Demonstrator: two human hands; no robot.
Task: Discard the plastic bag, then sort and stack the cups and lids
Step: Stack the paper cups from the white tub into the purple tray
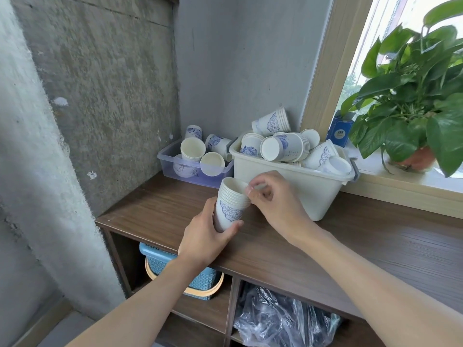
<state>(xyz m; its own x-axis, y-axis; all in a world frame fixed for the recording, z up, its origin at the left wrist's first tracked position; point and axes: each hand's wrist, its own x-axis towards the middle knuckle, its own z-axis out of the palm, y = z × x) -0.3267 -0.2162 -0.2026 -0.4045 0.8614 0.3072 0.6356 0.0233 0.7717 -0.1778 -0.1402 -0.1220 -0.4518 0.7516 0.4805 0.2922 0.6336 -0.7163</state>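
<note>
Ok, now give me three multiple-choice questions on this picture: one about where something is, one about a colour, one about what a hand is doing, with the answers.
1. Where does the plastic bag lie, relative to the countertop?
A. on top of it
B. in the shelf compartment under it, on the right
C. hanging off its left end

2. What colour is the basket under the countertop?
A. red
B. blue
C. black

3. What is the left hand doing?
A. gripping the stack of cups
B. lying flat on the countertop
C. hanging idle

Answers:
1 B: the crumpled bag fills the right-hand compartment below.
2 B: its woven wall is blue, with a tan handle.
3 A: its fingers curl round the stack, while the right hand pinches the top rim.
</note>
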